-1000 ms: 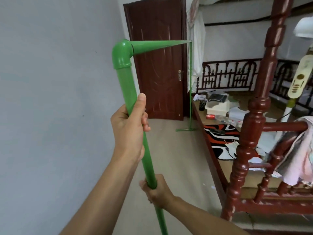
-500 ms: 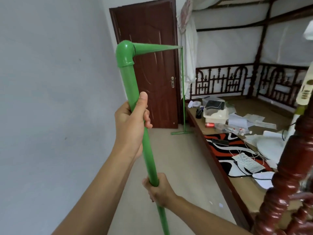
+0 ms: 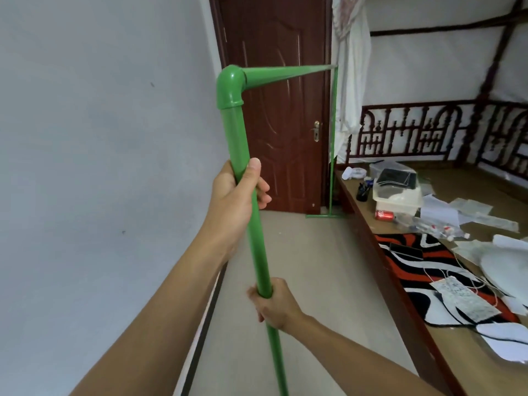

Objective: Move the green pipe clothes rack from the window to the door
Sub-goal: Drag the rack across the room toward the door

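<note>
**Rack held by near upright, long axis aimed at door**

Green pipe clothes rack point(image 3: 241, 178): near upright clasped in both fists; top rail running from the elbow joint point(image 3: 231, 87) just above the upper fist straight away toward the far upright point(image 3: 333, 138), well beyond the fingers. Far foot bar point(image 3: 323, 216) low at the floor point(image 3: 300, 281), just in front of the door point(image 3: 274, 110); contact with the floor not resolvable.

Left hand point(image 3: 238, 200): fingers wrapped closed around the upright, thumb laid up along the pipe. Right hand point(image 3: 275, 304): fist closed on the same pipe, below the left and nearer the body. Left hand nearer the elbow joint, so likely the steering hand; right likely carrying weight.

Outward: wall point(image 3: 100, 167) close on the left-hand side, bed platform point(image 3: 400, 281) on the right-hand side, a narrow lane between.

Judgement: rail already points down the lane, so remaining travel is forward along the rack's own length, with little turn needed. Risk: far end swinging into the door or the curtain point(image 3: 351, 67) beside it.
</note>
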A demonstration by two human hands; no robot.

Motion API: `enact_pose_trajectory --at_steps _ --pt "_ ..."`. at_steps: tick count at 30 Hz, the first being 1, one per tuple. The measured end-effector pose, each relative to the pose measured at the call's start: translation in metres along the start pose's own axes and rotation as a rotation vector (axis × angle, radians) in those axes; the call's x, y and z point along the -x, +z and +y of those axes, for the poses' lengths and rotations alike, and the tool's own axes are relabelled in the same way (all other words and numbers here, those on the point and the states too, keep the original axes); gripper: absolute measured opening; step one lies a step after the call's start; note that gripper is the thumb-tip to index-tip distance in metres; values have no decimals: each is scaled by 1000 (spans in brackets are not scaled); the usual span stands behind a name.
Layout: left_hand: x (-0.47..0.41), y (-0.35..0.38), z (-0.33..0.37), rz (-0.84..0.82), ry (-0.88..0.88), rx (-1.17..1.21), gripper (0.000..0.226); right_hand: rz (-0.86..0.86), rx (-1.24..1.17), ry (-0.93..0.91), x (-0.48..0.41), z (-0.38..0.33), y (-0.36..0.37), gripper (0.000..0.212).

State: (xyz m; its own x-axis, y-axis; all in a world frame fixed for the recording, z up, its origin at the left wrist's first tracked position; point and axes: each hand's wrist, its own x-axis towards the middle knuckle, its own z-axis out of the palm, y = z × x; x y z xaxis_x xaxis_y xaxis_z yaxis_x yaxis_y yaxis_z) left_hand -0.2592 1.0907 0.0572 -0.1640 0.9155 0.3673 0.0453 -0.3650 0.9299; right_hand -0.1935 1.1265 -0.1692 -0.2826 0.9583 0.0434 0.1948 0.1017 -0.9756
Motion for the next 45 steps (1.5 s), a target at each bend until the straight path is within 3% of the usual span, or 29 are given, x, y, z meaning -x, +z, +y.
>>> enact_pose_trajectory --at_steps 4,8,10,13,20,30,39,45 --pt "-24 -13 -20 21 -23 -99 16 -83 226 47 -35 -13 -3 40" --pt "-29 -35 -54 140 -35 -238 19 -308 552 57 -64 -20 5 40" --pt "-29 -50 -62 217 -10 -301 15 -463 535 85 -76 -12 16 38" --pt "-32 -78 -60 289 20 -367 21 -609 300 133 -86 0 44 27" --pt "-47 -154 -54 360 -89 -515 37 -624 229 94 -116 -16 132 25" --pt "-75 -264 -70 305 -170 -671 25 -518 175 42 -154 -36 232 14" --pt "-60 -270 -114 138 -39 -568 23 -467 193 49 -145 -15 225 15" --pt "4 -262 -171 196 -214 -578 32 -450 248 136 -116 34 170 25"
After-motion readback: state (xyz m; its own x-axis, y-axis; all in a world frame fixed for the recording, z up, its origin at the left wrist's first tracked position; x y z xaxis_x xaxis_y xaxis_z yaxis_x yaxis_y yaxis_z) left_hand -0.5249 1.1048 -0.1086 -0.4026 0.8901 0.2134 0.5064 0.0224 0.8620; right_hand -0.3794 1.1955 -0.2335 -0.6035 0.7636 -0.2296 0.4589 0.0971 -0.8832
